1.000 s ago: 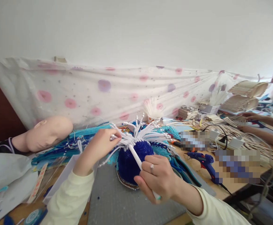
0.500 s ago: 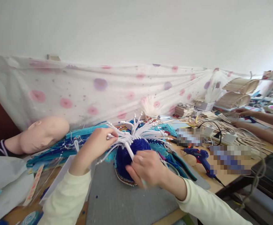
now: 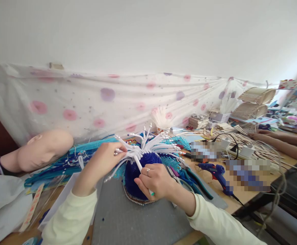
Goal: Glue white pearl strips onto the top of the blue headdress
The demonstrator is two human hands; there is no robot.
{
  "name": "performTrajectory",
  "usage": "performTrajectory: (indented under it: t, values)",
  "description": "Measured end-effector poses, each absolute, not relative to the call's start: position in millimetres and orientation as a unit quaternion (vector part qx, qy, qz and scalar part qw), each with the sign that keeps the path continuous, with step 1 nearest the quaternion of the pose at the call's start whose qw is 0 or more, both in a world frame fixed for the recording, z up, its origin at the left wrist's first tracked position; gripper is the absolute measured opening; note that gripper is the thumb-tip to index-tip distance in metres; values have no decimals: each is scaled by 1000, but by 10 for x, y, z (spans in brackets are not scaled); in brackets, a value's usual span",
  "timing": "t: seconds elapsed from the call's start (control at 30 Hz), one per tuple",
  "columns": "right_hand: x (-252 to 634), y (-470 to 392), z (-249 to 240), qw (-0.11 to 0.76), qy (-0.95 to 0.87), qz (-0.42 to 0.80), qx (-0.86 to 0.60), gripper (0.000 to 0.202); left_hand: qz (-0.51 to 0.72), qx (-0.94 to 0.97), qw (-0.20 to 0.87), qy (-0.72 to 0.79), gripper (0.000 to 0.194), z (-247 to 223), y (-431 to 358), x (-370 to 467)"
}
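A deep-blue velvety cap [image 3: 131, 180] with a beaded rim sits on a grey mat. White pearl-tipped strands [image 3: 152, 144] fan out over its far side. My left hand [image 3: 111, 153] is closed at the left of the fan, pinching several of these strands. In my right hand [image 3: 155, 180], fingers wrapped round it, is a white pen-like stick [image 3: 138, 164] with a green end. Its far end points at the base of the strands; whether it touches them I cannot tell. Turquoise feather-like pieces [image 3: 180, 143] show behind the fan.
The grey mat [image 3: 123, 224] lies under the cap. Pliers [image 3: 199, 183] and a blue glue gun [image 3: 214, 173] lie to the right. A mannequin head [image 3: 46, 149] rests on its side at left. Thin wooden strips, cables and plugs cover the right side, where another person's hands [image 3: 263, 136] are.
My right hand, blurred before, now shows clearly and still grips the stick close to the strands. My left hand keeps its pinch. The other person's hands have shifted, and the view has moved slightly.
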State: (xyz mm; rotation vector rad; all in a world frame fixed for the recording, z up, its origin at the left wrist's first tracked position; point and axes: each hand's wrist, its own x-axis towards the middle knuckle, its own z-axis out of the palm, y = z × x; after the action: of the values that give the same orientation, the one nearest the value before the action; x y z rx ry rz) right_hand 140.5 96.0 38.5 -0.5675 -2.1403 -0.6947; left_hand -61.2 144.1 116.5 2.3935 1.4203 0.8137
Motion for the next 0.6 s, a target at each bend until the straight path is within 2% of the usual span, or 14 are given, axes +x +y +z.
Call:
performTrajectory:
  t: [0.3, 0.5, 0.6]
  values:
    - [1465, 907, 334, 393, -864, -228, -219, 42, 280, 815, 138, 488, 24, 1155, 1446, -607]
    - [1464, 919, 497, 511, -775, -158, -336, 48, 285, 821, 126, 477, 22, 1160, 1447, -609]
    - [1494, 895, 508, 547, -749, -163, -337, 48, 285, 827, 130, 467, 23, 1153, 1462, -613]
